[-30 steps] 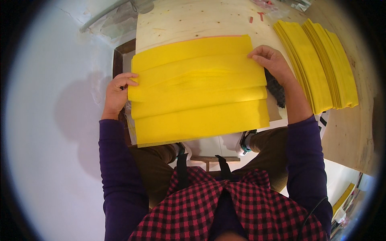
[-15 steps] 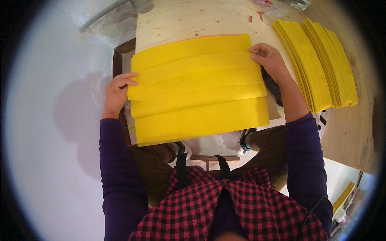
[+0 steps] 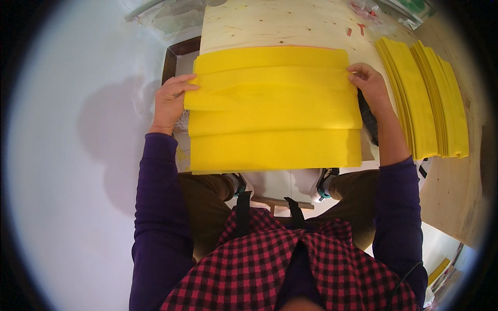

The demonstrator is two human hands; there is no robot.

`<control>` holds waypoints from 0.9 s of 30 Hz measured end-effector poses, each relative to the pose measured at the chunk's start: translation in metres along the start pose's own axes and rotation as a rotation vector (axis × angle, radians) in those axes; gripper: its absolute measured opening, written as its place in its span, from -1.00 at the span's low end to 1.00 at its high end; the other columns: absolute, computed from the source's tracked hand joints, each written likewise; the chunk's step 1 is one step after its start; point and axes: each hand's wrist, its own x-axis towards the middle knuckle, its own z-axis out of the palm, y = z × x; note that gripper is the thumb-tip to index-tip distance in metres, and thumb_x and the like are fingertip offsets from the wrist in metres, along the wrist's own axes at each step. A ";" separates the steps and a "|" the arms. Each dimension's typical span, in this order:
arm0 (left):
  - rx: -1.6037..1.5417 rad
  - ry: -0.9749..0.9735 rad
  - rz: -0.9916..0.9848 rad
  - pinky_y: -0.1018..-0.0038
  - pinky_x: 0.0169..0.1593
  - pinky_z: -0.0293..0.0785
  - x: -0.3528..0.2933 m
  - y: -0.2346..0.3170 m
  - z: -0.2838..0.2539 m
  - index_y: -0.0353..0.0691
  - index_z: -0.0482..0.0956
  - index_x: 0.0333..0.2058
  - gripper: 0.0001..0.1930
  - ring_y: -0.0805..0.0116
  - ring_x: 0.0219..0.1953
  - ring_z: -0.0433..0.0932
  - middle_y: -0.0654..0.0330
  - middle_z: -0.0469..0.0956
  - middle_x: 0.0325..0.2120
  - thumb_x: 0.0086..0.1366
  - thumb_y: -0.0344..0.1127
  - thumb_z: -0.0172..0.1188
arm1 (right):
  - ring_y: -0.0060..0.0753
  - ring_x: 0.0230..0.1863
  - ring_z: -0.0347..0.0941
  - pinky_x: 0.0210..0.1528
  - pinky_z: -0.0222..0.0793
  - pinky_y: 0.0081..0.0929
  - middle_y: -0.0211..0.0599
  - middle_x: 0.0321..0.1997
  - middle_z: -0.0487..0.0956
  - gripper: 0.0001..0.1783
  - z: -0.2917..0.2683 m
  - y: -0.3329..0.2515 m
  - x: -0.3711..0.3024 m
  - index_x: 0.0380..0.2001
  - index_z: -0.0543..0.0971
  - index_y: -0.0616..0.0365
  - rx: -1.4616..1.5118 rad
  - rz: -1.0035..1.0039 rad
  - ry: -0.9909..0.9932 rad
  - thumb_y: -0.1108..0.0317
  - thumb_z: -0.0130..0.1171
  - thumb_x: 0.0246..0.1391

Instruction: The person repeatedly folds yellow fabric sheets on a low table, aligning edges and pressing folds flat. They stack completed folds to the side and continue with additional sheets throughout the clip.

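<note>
A wide sheet of yellow cloth (image 3: 275, 150), laid in several overlapping pleats, spreads in front of me across the near end of the wooden table, with its front part above my knees. My left hand (image 3: 172, 101) pinches the left edge of a middle pleat between thumb and fingers. At the opposite edge, my right hand (image 3: 371, 87) has thumb and forefinger closed on the cloth near its far right corner. A thin orange-red line shows along the far edge of the cloth.
Two folded stacks of yellow cloth, a nearer stack (image 3: 410, 98) and an outer stack (image 3: 443, 98), lie to the right. Red scraps (image 3: 361, 29) and clear plastic (image 3: 365, 9) sit farther back on the wooden table (image 3: 259, 26). A white wall (image 3: 67, 155) rises close on the left.
The view has shifted, moving the scene rightward. My left hand has moved farther away along the edge with the middle pleat, and the front pleats lie straighter. My right hand keeps its pinch.
</note>
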 end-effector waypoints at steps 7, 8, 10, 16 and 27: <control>0.137 -0.010 0.036 0.49 -0.02 0.44 -0.002 -0.006 0.005 -0.20 0.69 -0.36 -0.76 0.24 -0.08 0.52 0.15 0.59 -0.13 0.07 -0.63 0.11 | -0.68 -0.35 0.37 -0.25 0.29 -0.70 -0.52 -0.38 0.50 -0.78 0.002 0.004 0.001 -0.24 0.57 0.20 0.008 0.021 0.040 0.48 0.20 -0.02; 0.123 -0.008 0.026 0.48 -0.02 0.44 -0.004 -0.005 0.006 -0.19 0.69 -0.36 -0.76 0.23 -0.08 0.52 0.15 0.59 -0.13 0.07 -0.63 0.11 | -0.68 -0.34 0.37 -0.25 0.29 -0.70 -0.52 -0.38 0.50 -0.78 0.002 0.003 0.000 -0.24 0.57 0.20 0.005 0.015 0.046 0.47 0.20 -0.02; 0.135 -0.012 0.030 0.47 -0.01 0.43 -0.004 -0.003 0.006 -0.19 0.69 -0.36 -0.74 0.21 -0.08 0.51 0.15 0.59 -0.12 0.07 -0.63 0.10 | -0.67 -0.34 0.37 -0.25 0.30 -0.69 -0.52 -0.37 0.50 -0.78 0.002 0.002 0.000 -0.24 0.57 0.19 0.014 0.025 0.038 0.48 0.20 -0.02; 0.339 -0.059 0.115 0.44 0.04 0.40 -0.005 -0.004 0.001 -0.18 0.69 -0.33 -0.74 0.18 -0.05 0.51 0.15 0.59 -0.11 0.08 -0.62 0.09 | -0.59 -0.30 0.42 -0.23 0.34 -0.62 -0.43 -0.33 0.55 -0.77 0.005 0.002 0.000 -0.23 0.57 0.21 -0.157 -0.036 0.061 0.41 0.19 0.00; 0.427 -0.159 0.085 0.39 0.12 0.37 -0.006 -0.009 0.000 -0.22 0.66 -0.23 -0.69 0.17 0.06 0.46 0.06 0.51 0.01 0.13 -0.67 0.05 | -0.20 -0.22 0.54 -0.14 0.44 -0.39 -0.16 -0.30 0.61 -0.78 0.022 0.018 0.008 -0.33 0.61 0.15 -0.336 -0.228 0.226 0.44 0.16 -0.14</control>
